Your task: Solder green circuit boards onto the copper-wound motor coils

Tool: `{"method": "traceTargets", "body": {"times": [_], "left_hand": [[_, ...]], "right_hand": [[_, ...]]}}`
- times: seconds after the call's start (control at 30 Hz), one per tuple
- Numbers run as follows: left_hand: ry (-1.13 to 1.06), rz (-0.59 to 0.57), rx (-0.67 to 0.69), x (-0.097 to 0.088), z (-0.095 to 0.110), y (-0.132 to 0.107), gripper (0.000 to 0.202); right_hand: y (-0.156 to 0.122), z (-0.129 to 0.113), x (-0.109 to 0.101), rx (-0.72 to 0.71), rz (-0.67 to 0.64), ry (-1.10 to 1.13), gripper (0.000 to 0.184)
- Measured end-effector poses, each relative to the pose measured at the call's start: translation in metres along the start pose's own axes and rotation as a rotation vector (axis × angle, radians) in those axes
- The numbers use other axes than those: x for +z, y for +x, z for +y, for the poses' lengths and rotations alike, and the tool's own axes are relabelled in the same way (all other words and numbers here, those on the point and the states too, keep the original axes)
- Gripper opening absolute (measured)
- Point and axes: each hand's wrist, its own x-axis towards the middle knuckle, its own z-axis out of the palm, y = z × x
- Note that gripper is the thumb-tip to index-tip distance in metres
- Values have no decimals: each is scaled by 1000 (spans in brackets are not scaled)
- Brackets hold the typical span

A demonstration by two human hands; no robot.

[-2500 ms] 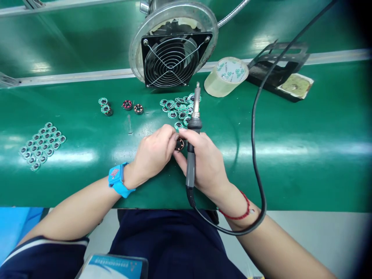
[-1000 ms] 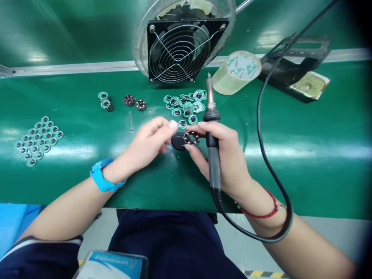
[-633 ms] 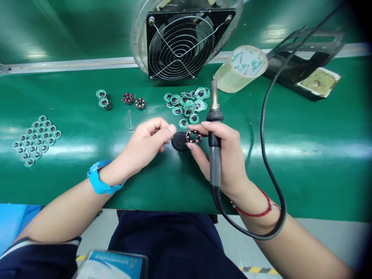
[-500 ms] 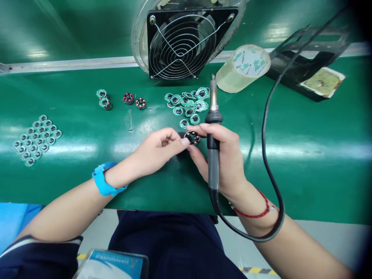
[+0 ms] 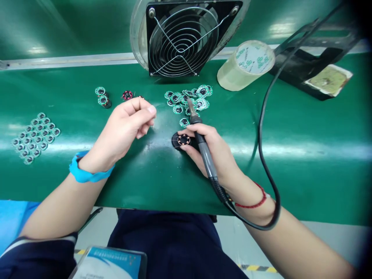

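Note:
My right hand point(image 5: 215, 153) is closed round a soldering iron point(image 5: 200, 139) whose tip points up and left over a heap of small round green boards point(image 5: 188, 100). Its fingertips also rest on a copper-wound coil ring point(image 5: 183, 139) that sits on a black round base point(image 5: 175, 140). My left hand point(image 5: 123, 126) hovers to the left of the ring, thumb and forefinger pinched together; whatever they hold is too small to make out. Just beyond it lie small wound coil parts point(image 5: 127, 95).
A black fan point(image 5: 181, 37) stands at the back of the green belt point(image 5: 305, 155). A tape roll point(image 5: 247, 65) and a black iron stand point(image 5: 314, 62) with a sponge are at the back right. A neat patch of green boards point(image 5: 34, 137) lies far left. The iron's cable point(image 5: 263, 128) loops right.
My left hand has drawn away from the coil ring to the left and up. My right hand has lowered the ring onto the black base, and the iron has tilted leftward.

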Motion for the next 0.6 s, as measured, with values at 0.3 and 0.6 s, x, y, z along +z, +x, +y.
{"method": "traceTargets", "body": {"times": [0.3,0.6], "left_hand": [[676,-292,219,25,-18,40,5],[1031,-272,371,40,-16,51,7]], "right_hand": [[1,0,-18,6,145,42,49],[8,-13,-18,124,260,87,39]]}}
